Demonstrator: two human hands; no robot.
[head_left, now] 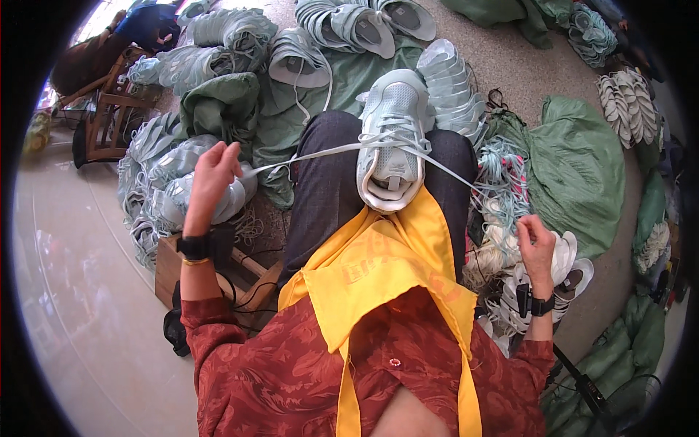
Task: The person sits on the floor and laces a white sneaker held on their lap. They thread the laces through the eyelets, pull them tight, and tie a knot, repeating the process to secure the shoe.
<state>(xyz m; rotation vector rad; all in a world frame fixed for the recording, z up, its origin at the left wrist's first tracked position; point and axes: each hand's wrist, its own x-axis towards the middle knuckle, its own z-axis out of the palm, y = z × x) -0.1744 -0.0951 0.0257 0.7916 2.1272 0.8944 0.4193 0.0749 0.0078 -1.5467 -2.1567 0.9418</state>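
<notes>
A pale mint-coloured sneaker (pixel 393 109) rests on my lap between my knees, its toe pointing away and its heel toward me. Its flat shoelace (pixel 320 153) is crossed over the tongue and stretched out to both sides. My left hand (pixel 216 169) is closed in a pinch on the lace's left end, out beyond my left knee. To the right, the other end slants down toward my right hand (pixel 536 239), whose fingers are pinched together on it. Near that hand the lace is hard to pick out against a bundle of loose pale laces (pixel 506 175).
Stacked mint shoe uppers (pixel 218 51) lie ahead and to the left. More uppers (pixel 448 84) lean beyond my right knee. A green sack (pixel 575 175) bulges at right, near white shoes (pixel 571 273). A wooden stool (pixel 171 266) stands by my left elbow. A yellow apron (pixel 386 269) covers my lap.
</notes>
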